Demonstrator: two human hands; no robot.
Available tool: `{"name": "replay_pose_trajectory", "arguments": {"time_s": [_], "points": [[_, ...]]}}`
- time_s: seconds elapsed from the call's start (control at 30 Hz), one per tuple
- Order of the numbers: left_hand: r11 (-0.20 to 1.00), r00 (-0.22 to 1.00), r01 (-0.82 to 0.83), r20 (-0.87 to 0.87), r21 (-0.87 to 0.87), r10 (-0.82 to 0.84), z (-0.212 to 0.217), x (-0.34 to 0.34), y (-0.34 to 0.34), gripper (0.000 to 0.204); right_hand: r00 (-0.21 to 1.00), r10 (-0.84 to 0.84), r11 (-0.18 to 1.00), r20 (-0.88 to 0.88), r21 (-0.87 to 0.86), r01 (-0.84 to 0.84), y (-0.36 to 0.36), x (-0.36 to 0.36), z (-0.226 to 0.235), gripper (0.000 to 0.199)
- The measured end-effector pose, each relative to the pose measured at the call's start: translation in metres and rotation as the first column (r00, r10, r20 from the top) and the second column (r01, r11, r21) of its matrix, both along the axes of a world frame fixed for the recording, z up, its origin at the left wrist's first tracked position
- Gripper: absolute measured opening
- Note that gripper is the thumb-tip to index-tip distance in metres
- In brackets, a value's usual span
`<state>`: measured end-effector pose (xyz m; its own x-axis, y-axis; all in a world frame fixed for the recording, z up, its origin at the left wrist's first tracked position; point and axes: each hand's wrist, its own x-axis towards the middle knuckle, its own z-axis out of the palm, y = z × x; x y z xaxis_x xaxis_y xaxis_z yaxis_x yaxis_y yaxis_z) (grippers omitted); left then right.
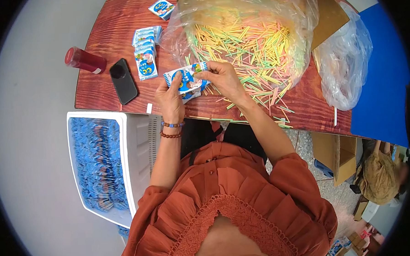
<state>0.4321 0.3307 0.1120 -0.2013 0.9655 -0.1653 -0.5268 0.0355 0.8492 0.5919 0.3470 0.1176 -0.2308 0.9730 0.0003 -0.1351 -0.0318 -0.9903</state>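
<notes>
So right in the middle of the frame, slightly above centre, there's a small blue-and-white packet (188, 80) held between both hands over the near edge of the reddish wooden table (104, 31). The left hand (171, 98) is closed around the packet's lower left side, thumb on top. The right hand (222, 77) is pinched on its upper right end, fingers together, and a few coloured sticks look tucked at that end, though I can't tell if they're going in or just lying behind it.

If I were doing this bit, I'd keep the left-hand grip low so the mouth of the packet stays free, and feed from the right in a straight line.

Just beyond the hands, upper centre, is a big heap of thin pastel sticks (247, 44) spilling out of a clear plastic bag (296, 9). Left of that, a stack of matching packets (145, 55), then a black phone (123, 80) and a red bottle (84, 60) lying down. Lower left, a white bin (133, 154) full of blue wrappers.

Hard to see: the packet's opening is covered by fingers, and the frame's right edge is too warped to read.
</notes>
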Motion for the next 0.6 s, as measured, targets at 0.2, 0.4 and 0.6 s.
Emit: {"name": "replay_pose_trajectory", "arguments": {"time_s": [0.2,0.4,0.6], "points": [[0.998,0.999,0.051,0.01,-0.029,-0.051,-0.012,0.003,-0.002,0.009,0.999,0.0,0.999,0.05,-0.051,0.003,-0.01,0.023,-0.001,0.012],[0.991,0.991,0.111,0.089,-0.078,-0.103,-0.008,0.011,-0.002,0.015,0.995,-0.092,0.928,0.048,0.367,0.068,-0.011,0.046,0.003,0.026],[0.984,0.982,0.173,0.09,-0.052,-0.168,-0.014,0.017,-0.002,0.018,0.871,-0.11,0.726,0.478,0.638,-0.259,-0.012,0.041,0.006,0.027]]}}
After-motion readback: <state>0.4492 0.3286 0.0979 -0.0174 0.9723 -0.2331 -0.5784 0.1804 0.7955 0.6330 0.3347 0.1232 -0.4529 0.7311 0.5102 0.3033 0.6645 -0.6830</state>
